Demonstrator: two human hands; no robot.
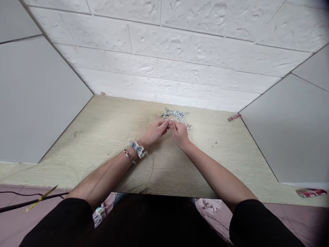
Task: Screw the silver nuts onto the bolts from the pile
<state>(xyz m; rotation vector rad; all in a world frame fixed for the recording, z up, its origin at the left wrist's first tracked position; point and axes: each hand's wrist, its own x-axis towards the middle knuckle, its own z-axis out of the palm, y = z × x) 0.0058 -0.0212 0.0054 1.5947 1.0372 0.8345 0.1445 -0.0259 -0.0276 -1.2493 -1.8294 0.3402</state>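
My left hand (pixel 158 128) and my right hand (pixel 179 133) meet over the table, thumbs and fingertips pinched close together. Between them a small silvery metal piece (pixel 171 120) barely shows; the fingers cover most of it, so I cannot tell whether it is a bolt or a nut. Just beyond the fingers lies a loose pile of bolts, nuts and washers (pixel 177 115), all silvery. A few more bolts (pixel 189 127) lie right beside my right hand, partly hidden by it.
The pale wooden tabletop (pixel 102 130) ends at a white brick-pattern wall (pixel 169 68). Grey panels stand at left (pixel 38 96) and right (pixel 290 130). One red battery (pixel 234 117) lies near the right panel's back corner, another red battery (pixel 311 192) at the front right.
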